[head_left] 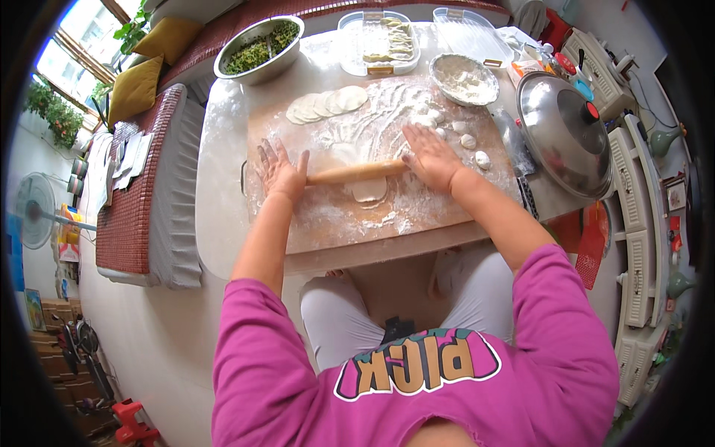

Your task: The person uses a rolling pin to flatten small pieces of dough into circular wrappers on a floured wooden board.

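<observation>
A wooden rolling pin [350,173] lies crosswise over a small dough round [369,191] on the floured wooden board [298,227]. At the pin's left end is my left hand [283,173], fingers spread and palm down. My right hand [433,158] rests flat on the other end with its fingers stretched out. Neither hand has its fingers wrapped around the pin. Overlapping dough wrappers [328,104] lie at the far left of the board. Several small dough pieces [468,141] sit in flour beyond and right of my right hand.
Along the table's far side stand a metal bowl of chopped green filling [257,67], a plastic box with dumplings [365,63] and a bowl of flour [477,97]. A large domed pan lid [544,112] stands at the right. A red-tiled bench [123,238] is at left.
</observation>
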